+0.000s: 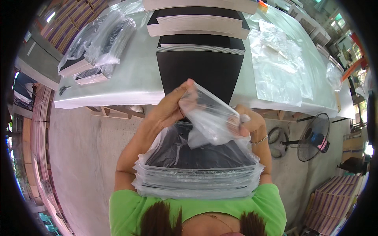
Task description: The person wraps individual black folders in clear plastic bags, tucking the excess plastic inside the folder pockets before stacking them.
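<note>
Clr bag (212,120) lengthwise diag., L hand (170,104) down to R hand (254,121)

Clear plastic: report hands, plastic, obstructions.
Left hand and right hand gripping clear plastic. Plastic bunched, slanting down toward right hand, above wrapped stack. Nothing visibly blocking either hand.

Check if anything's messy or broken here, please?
Nothing looks spilled or broken. The thin, clear plastic wrapping on the right of the pale green table looks a bit messy: rumpled, with uneven edges. The black, pale-edged rectangular stacks sit staggered, perhaps on purpose.
</note>
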Tool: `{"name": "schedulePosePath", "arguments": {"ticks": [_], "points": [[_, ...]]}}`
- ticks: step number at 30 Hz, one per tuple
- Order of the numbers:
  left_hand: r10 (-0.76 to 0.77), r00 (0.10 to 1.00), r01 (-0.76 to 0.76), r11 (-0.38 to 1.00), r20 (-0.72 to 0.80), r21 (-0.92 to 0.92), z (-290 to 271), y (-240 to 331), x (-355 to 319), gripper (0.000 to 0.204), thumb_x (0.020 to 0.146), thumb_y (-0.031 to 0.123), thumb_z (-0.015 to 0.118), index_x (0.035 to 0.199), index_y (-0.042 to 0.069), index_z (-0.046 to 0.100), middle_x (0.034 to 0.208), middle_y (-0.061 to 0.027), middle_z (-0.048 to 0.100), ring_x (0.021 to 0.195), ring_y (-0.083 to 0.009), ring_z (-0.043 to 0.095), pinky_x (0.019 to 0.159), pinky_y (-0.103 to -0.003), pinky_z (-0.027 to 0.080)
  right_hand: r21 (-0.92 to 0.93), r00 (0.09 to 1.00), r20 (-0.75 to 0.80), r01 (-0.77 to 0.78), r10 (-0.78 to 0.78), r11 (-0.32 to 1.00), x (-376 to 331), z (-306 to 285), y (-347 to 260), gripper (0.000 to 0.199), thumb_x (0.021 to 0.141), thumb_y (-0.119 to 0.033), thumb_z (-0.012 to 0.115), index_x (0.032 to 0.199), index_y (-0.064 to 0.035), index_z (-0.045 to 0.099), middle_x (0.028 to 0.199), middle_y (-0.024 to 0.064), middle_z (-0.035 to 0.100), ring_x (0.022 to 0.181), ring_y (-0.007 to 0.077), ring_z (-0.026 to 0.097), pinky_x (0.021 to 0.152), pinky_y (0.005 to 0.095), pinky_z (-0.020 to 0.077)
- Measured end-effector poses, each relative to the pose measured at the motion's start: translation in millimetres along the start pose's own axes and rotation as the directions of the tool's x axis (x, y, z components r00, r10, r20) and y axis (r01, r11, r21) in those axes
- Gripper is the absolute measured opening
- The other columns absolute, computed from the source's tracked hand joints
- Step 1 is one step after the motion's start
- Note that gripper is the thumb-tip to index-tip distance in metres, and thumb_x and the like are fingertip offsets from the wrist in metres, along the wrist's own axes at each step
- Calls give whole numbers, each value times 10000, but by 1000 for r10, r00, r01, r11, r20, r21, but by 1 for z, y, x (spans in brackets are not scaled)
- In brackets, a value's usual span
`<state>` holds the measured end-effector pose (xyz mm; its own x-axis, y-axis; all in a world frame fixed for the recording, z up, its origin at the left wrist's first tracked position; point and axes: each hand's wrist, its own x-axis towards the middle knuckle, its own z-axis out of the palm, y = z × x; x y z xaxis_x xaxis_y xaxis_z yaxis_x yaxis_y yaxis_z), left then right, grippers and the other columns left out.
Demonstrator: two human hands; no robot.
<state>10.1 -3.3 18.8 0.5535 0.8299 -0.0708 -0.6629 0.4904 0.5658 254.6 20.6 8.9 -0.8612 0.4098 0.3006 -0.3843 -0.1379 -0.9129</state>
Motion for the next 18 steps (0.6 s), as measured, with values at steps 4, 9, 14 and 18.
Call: {"name": "schedulePosePath", "arguments": {"ticks": [4, 9, 14, 18], "points": [[-143, 989, 144, 906, -33, 398, -23, -12, -16, 325, 870, 325, 555, 1035, 46, 525, 872, -35, 547, 745, -102, 527, 642, -230, 431, 631, 936, -328, 318, -128, 708, -16, -3, 6, 350, 826, -422, 578, 883, -77, 559, 630, 24, 514, 355, 47, 310, 286, 162, 236], [141, 989, -142, 990, 44, 25, -45, -4, -41, 422, 830, 287, 592, 1137, 18, 486, 1060, -127, 561, 900, -170, 572, 752, -296, 505, 411, 955, -154, -171, 253, 895, -38, -22, 28, 478, 850, -405, 545, 1166, -56, 465, 812, 31, 581, 387, 54, 448, 282, 160, 337], [296, 954, -245, 870, 56, -428, -66, 19, -26, 313, 901, 243, 451, 1079, -4, 519, 1090, -138, 560, 1023, -242, 554, 864, -379, 474, 222, 982, -182, 3, 38, 975, -59, -6, 48, 582, 827, -430, 569, 1215, -18, 432, 892, 50, 594, 642, 114, 542, 568, 240, 440], [228, 973, -210, 833, 27, 511, -70, -38, -37, 351, 890, 288, 475, 1080, -4, 521, 1054, -117, 580, 962, -226, 587, 780, -340, 517, 750, 947, -228, 320, -228, 579, -30, -3, -1, 561, 856, -373, 531, 1250, 7, 407, 1061, 108, 559, 936, 179, 550, 815, 345, 466]]}}
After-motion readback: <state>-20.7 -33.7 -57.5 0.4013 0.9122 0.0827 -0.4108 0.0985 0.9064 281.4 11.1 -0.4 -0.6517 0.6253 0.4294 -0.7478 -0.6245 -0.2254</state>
